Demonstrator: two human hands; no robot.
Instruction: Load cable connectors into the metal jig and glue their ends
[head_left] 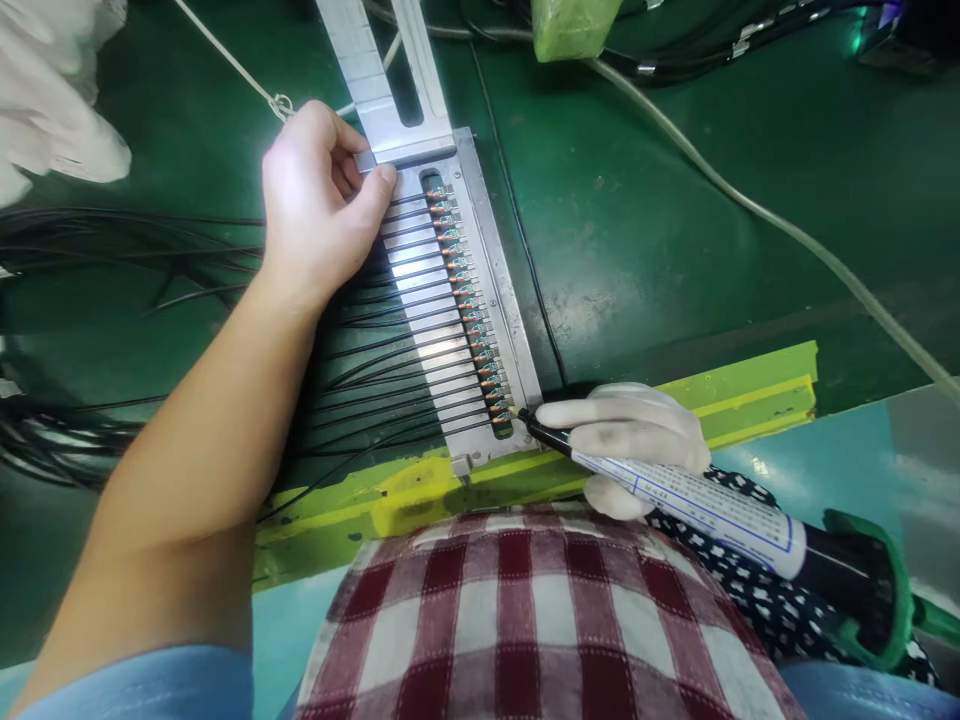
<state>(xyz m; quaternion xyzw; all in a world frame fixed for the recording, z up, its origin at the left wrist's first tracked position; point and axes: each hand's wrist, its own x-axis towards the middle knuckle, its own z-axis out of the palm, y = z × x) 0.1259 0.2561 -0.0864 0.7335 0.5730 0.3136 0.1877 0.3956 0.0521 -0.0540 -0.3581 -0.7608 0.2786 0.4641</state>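
Note:
A flat metal jig point(442, 370) lies on the green bench, with a row of black cables point(375, 385) laid across it. The cables' stripped ends and small connectors point(480, 340) line up over a long slot. My left hand point(322, 195), bare, is closed at the jig's upper left, thumb on the plate and fingers curled at its hinged, raised cover point(390, 90). My right hand point(637, 430), in a white glove, is closed around a labelled dispensing syringe point(697, 510). Its black nozzle points at the slot's near end, at the lowest connectors; whether the tip touches them I cannot tell.
A green hose point(934, 618) joins the syringe's rear. Yellow-green edging point(420, 490) runs along the bench front. Bundled black cables point(52, 440) lie at left, a pale hose point(757, 210) at right. A green block point(574, 25) stands behind; white cloth point(60, 110) is upper left.

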